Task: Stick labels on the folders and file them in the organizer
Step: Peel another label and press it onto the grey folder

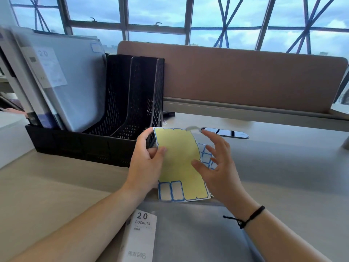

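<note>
My left hand pinches the left edge of a yellow label sheet that has two blue-bordered labels left at its bottom. My right hand hovers at the sheet's right edge with fingers spread; a blurred peeled label appears stuck to a raised fingertip. Another label sheet lies under it on the desk. A translucent grey folder with a "20 POCKETS" paper band lies flat near me. The black mesh organizer stands at the left, and its left slot holds a labelled folder with others.
A brown desk partition runs across the back, with windows behind it. A cable slot sits in the desk beyond my right hand. A white box stands left of the organizer.
</note>
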{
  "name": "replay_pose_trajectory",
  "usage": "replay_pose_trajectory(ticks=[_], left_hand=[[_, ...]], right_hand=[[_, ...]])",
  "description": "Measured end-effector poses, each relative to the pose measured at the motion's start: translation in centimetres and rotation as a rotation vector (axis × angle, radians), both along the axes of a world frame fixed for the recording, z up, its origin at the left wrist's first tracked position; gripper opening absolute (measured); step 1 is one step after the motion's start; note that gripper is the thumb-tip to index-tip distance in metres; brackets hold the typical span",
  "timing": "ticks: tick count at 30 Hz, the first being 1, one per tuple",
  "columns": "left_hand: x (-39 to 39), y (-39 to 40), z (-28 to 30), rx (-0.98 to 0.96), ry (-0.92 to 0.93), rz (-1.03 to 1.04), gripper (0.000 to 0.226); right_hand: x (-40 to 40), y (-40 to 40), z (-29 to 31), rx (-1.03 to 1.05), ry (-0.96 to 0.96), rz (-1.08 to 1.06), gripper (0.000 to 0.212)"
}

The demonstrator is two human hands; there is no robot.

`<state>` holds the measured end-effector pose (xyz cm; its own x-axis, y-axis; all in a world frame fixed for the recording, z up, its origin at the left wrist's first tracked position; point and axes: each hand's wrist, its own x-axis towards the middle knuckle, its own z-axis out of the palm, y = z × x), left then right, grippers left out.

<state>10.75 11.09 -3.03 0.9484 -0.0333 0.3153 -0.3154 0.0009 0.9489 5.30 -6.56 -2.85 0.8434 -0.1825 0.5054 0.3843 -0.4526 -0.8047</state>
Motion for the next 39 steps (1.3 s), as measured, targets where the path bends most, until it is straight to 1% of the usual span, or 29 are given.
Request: replay_pose_trajectory(ticks=[2, 4, 6, 8, 10, 12, 13, 14, 15, 16, 17, 18, 19, 20, 22, 24, 25, 27, 31, 34, 37, 39], left_hand=[[-0.2, -0.1, 0.4, -0.030, 0.022, -0.025, 0.051], [-0.4, -0.2, 0.5, -0.084, 0.059, -0.042, 0.051], [-0.3, -0.2, 0.5, -0.118, 0.094, -0.063, 0.055], [-0.2, -0.2, 0.5, -0.129, 0.112, -0.064, 0.067], [-0.3, 0.0, 0.5, -0.087, 0.100, -0.042, 0.075], [-0.6, 0.0, 0.6, 0.008, 0.083, -0.018, 0.072], [-0.9, -0.1, 0.7, 0.052, 0.084, -0.017, 0.069], [-1.1, -0.1, 0.7, 0.090, 0.080, -0.017, 0.067], [-1.1, -0.1, 0.6, 0.129, 0.078, -0.017, 0.064], [-1.2, -0.1, 0.6, 0.171, 0.074, -0.018, 0.060], [-1.1, -0.1, 0.6, 0.217, 0.072, -0.025, 0.056], [-1.1, -0.1, 0.6, 0.258, 0.064, -0.040, 0.051], [-1.2, -0.2, 0.6, 0.299, 0.064, -0.064, 0.045], [-1.2, -0.3, 0.6, 0.337, 0.063, -0.094, 0.040], [-1.7, -0.7, 0.7, 0.421, 0.050, -0.150, 0.031], [-2.4, -1.0, 0.9, 0.506, -0.001, -0.183, 0.021], [-2.9, -1.1, 1.1, 0.550, -0.028, -0.209, 0.018], [-4.0, -1.4, 1.4, 0.651, -0.072, -0.289, 0.014], [-5.7, -1.7, 1.2, 0.909, -0.174, -0.417, 0.016], [-6.1, -2.0, 0.6, 1.058, -0.274, -0.488, 0.028], [-6.4, -2.0, 0.7, 1.140, -0.347, -0.497, 0.029], [-6.6, -2.0, 0.8, 1.176, -0.383, -0.531, 0.037]], right_hand=[[0.1, -0.1, -0.3, -0.030, 0.015, 0.042, 0.088], [0.2, -0.1, -0.6, -0.048, 0.038, 0.039, 0.095], [0.2, -0.4, -0.3, -0.038, 0.043, -0.018, 0.095], [0.2, -1.0, 0.5, 0.018, 0.007, -0.126, 0.093], [0.4, -2.2, 1.3, 0.106, 0.000, -0.230, 0.089], [0.8, -3.4, 1.6, 0.159, 0.078, -0.308, 0.088], [0.8, -3.9, 1.6, 0.145, 0.152, -0.329, 0.089], [0.9, -4.2, 1.6, 0.094, 0.241, -0.337, 0.089], [0.8, -4.5, 1.5, 0.000, 0.328, -0.334, 0.087], [0.7, -4.7, 1.4, -0.119, 0.393, -0.337, 0.082], [0.6, -4.9, 1.4, -0.238, 0.415, -0.360, 0.074], [0.3, -5.1, 1.5, -0.333, 0.389, -0.396, 0.064], [0.0, -5.4, 1.6, -0.380, 0.341, -0.425, 0.055], [-0.5, -5.6, 1.9, -0.378, 0.293, -0.439, 0.045], [-1.7, -5.9, 2.6, -0.269, 0.254, -0.425, 0.025], [-3.4, -6.0, 3.0, -0.059, 0.292, -0.332, 0.009], [-4.5, -6.0, 3.2, 0.030, 0.327, -0.279, 0.006], [-6.3, -6.6, 2.8, 0.120, 0.423, -0.221, 0.003], [-8.7, -7.4, 0.9, 0.174, 0.585, -0.193, 0.006], [-9.2, -7.6, 0.4, 0.174, 0.561, -0.180, 0.007], [-9.2, -7.7, 0.3, 0.177, 0.539, -0.140, 0.008], [-9.2, -7.6, 0.2, 0.172, 0.522, -0.137, 0.010]])
